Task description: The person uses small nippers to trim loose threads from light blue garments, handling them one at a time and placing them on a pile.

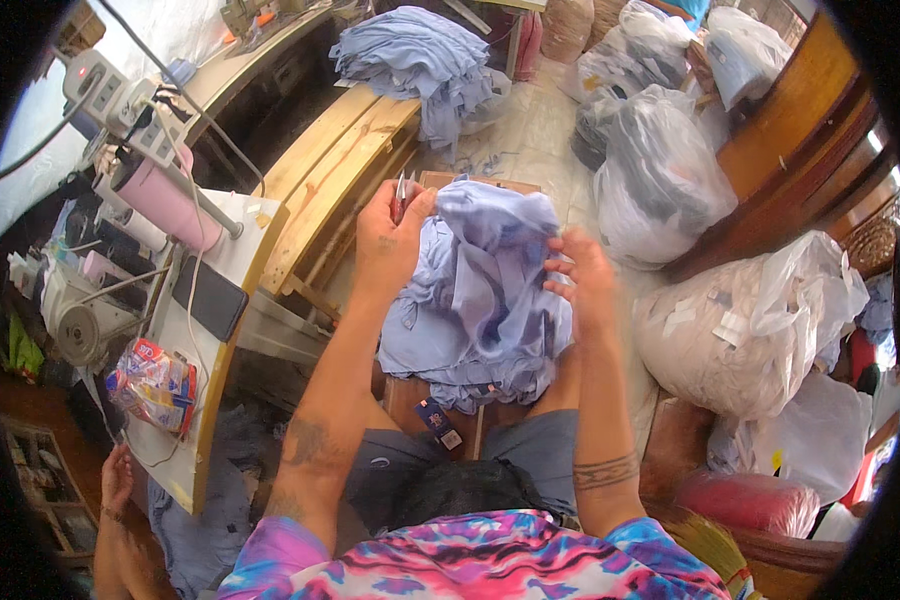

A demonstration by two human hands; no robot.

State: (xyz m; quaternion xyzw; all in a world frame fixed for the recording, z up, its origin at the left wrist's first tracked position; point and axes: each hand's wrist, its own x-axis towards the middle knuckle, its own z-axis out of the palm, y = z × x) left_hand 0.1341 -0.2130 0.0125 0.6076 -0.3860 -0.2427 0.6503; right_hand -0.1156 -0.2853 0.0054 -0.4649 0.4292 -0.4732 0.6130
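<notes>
My left hand (394, 232) is closed around small red-handled thread snips (401, 200), their metal blades pointing up. Its thumb lies at the edge of a light blue garment (490, 225), which hangs raised and crumpled between my hands. On the garment's right side my right hand (582, 272) has its fingers apart and slightly bent, close to the cloth; whether they touch it I cannot tell. Beneath lies a pile of similar light blue garments (420, 345), in front of my lap. A dark tag (438, 424) lies at the pile's near edge.
A wooden bench (315, 150) stands left, with folded blue garments (410, 50) at its far end. On the left sewing table are a phone (210, 297), a pink tumbler (175, 205) and a plastic packet (153, 385). Another person's hand (117, 478) is lower left. Stuffed plastic bags (660, 180) line the right.
</notes>
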